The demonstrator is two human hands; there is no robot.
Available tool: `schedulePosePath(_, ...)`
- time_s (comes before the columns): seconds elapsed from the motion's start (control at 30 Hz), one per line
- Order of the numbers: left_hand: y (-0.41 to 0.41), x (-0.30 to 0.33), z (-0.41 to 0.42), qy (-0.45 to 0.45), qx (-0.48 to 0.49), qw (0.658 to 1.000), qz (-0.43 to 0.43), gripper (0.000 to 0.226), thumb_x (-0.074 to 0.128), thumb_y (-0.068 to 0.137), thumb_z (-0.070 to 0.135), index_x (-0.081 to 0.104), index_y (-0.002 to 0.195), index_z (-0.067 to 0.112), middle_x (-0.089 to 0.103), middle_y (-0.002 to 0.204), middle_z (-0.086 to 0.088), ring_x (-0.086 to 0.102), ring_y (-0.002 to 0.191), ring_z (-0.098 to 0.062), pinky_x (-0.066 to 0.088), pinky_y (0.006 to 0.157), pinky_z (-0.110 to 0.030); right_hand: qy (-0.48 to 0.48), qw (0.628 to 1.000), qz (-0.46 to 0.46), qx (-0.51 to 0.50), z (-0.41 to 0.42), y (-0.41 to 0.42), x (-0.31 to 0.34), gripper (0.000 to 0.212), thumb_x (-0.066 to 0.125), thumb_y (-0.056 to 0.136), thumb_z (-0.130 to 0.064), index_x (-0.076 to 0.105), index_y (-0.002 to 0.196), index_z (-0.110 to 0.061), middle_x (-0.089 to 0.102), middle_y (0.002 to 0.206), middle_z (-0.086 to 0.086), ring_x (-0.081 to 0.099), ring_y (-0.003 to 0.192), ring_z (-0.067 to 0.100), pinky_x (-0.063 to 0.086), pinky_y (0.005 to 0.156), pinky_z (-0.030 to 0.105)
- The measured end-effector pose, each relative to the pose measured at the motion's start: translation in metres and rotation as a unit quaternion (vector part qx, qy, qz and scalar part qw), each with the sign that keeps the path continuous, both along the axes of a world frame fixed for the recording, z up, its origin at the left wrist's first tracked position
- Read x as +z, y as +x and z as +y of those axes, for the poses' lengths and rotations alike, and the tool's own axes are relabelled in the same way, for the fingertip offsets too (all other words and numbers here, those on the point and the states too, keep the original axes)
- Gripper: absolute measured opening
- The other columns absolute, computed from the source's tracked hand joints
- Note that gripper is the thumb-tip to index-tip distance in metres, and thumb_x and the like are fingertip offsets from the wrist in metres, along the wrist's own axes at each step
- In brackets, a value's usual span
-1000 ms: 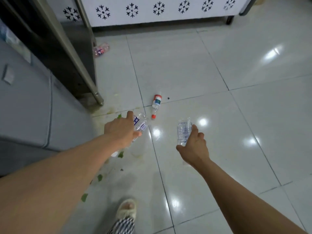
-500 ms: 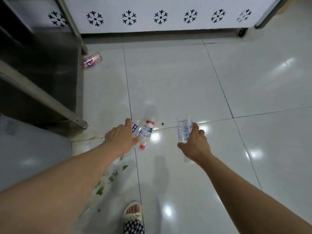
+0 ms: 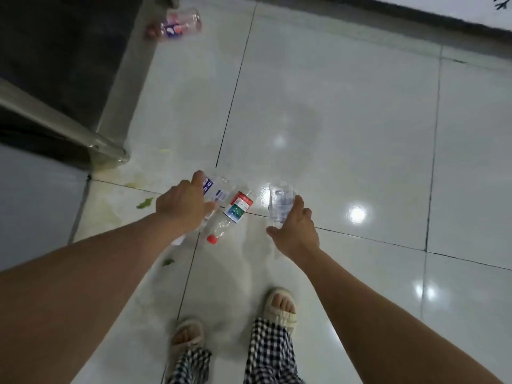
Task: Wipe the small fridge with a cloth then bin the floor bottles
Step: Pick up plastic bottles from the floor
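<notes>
Clear plastic bottles are what both hands carry above the white tile floor (image 3: 332, 106). From the head view, the left hand (image 3: 181, 207) grips a crushed bottle with blue label (image 3: 214, 189). Right hand (image 3: 296, 231) holds a clear bottle (image 3: 280, 203); both look empty. Between them a red-capped bottle (image 3: 231, 216) lies on the floor. Another pink-labelled bottle (image 3: 177, 23) lies far away near the metal cabinet (image 3: 55, 65).

Four bottles (image 3: 238, 210), two hands (image 3: 181, 206).

Glossy white tiled floor (image 3: 332, 112), red-capped bottle (image 3: 231, 214), pink-labelled bottle (image 3: 177, 23), leaf scraps (image 3: 144, 203)
</notes>
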State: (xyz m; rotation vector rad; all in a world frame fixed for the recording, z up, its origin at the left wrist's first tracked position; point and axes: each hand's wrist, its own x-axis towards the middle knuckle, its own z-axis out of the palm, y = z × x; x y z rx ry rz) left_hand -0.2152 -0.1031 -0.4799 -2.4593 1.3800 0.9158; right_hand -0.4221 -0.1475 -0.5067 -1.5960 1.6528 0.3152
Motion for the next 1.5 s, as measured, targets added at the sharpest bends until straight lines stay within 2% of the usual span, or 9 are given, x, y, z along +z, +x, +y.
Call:
schedulePosePath(0.27, 0.012, -0.163, -0.014, -0.001, 0.008, 1.0, -0.025, 0.061, 0.053, 0.09, 0.044, 0.021, 0.135, 0.019, 0.056, 0.11, -0.016, 0.056, 0.09, -0.033, 0.042, 0.067, -0.036, 0.022, 0.999, -0.013, -0.02, 0.004, 0.013, -0.156, 0.093, 0.071, 0.082, -0.028, 0.007, 0.147, -0.013, 0.039, 0.132, 0.016, 0.047, 0.118, 0.036, 0.045, 0.092, 0.044)
schedulePosePath(0.4, 0.017, -0.228, -0.017, 0.017, 0.002, 0.999, -0.035, 0.061, 0.054, 0.09, 0.043, 0.021, 0.135, 0.019, 0.057, 0.113, -0.017, 0.057, 0.092, -0.034, 0.045, 0.07, -0.038, 0.022, 0.999, -0.014, -0.025, 0.013, 0.022, -0.216, 0.094, 0.073, 0.081, -0.029, 0.007, 0.147, -0.016, 0.039, 0.133, 0.014, 0.049, 0.117, 0.033, 0.048, 0.087, 0.042)
schedulePosePath(0.53, 0.016, -0.268, -0.02, 0.02, -0.009, 0.999, -0.042, 0.063, 0.055, 0.09, 0.042, 0.02, 0.136, 0.017, 0.056, 0.118, -0.018, 0.058, 0.096, -0.034, 0.043, 0.069, -0.037, 0.025, 0.999, -0.016, -0.044, 0.02, 0.03, -0.246, 0.096, 0.072, 0.081, -0.029, 0.005, 0.148, -0.019, 0.039, 0.134, 0.013, 0.047, 0.118, 0.032, 0.05, 0.088, 0.045)
schedulePosePath(0.7, 0.013, -0.275, -0.026, 0.037, -0.007, 0.999, -0.039, 0.064, 0.054, 0.091, 0.033, 0.018, 0.139, 0.014, 0.056, 0.12, -0.016, 0.059, 0.099, -0.035, 0.045, 0.072, -0.039, 0.056, 0.998, -0.018, -0.014, 0.02, 0.03, -0.242, 0.099, 0.072, 0.082, -0.033, 0.0, 0.149, -0.015, 0.032, 0.144, 0.011, 0.034, 0.129, 0.029, 0.038, 0.101, 0.04)
schedulePosePath(0.87, 0.009, -0.219, -0.038, 0.055, -0.046, 0.996, -0.048, 0.058, 0.056, 0.09, 0.019, 0.022, 0.137, 0.012, 0.052, 0.118, -0.015, 0.057, 0.102, -0.033, 0.038, 0.067, -0.036, 0.036, 0.993, 0.028, 0.113, 0.003, 0.022, -0.177, 0.094, 0.071, 0.082, -0.027, 0.006, 0.149, -0.014, 0.03, 0.142, 0.01, 0.032, 0.127, 0.027, 0.037, 0.102, 0.036)
schedulePosePath(1.03, 0.012, -0.109, -0.061, 0.023, -0.108, 0.992, -0.062, 0.041, 0.055, 0.088, 0.018, 0.034, 0.123, 0.011, 0.053, 0.111, -0.011, 0.055, 0.099, -0.027, 0.037, 0.068, -0.034, 0.005, 0.972, 0.055, 0.23, -0.033, 0.029, -0.074, 0.086, 0.066, 0.085, -0.019, 0.009, 0.149, -0.015, 0.026, 0.147, 0.007, 0.029, 0.131, 0.026, 0.033, 0.106, 0.034)
schedulePosePath(1.23, 0.026, 0.037, -0.095, -0.009, -0.132, 0.989, -0.064, 0.056, 0.06, 0.084, 0.013, 0.031, 0.133, 0.015, 0.05, 0.122, -0.008, 0.05, 0.11, -0.025, 0.04, 0.083, -0.034, -0.018, 0.957, 0.067, 0.282, -0.092, 0.062, 0.067, 0.084, 0.065, 0.086, -0.021, 0.01, 0.15, -0.015, 0.024, 0.15, 0.007, 0.027, 0.134, 0.026, 0.031, 0.108, 0.034)
schedulePosePath(1.3, 0.031, 0.079, -0.109, -0.024, -0.129, 0.989, -0.067, 0.054, 0.057, 0.088, 0.017, 0.031, 0.134, 0.015, 0.051, 0.123, -0.008, 0.05, 0.111, -0.024, 0.041, 0.085, -0.034, -0.022, 0.953, 0.071, 0.292, -0.113, 0.073, 0.108, 0.088, 0.07, 0.083, -0.022, 0.013, 0.149, -0.014, 0.027, 0.148, 0.008, 0.028, 0.134, 0.027, 0.033, 0.107, 0.036)
schedulePosePath(1.5, 0.048, 0.181, -0.155, -0.056, -0.113, 0.987, -0.103, 0.057, 0.057, 0.089, 0.033, 0.031, 0.135, 0.014, 0.053, 0.122, -0.007, 0.052, 0.111, -0.023, 0.04, 0.087, -0.035, -0.084, 0.937, 0.07, 0.331, -0.181, 0.089, 0.2, 0.071, 0.063, 0.087, -0.022, 0.021, 0.145, -0.013, 0.03, 0.145, 0.01, 0.03, 0.132, 0.028, 0.035, 0.105, 0.037)
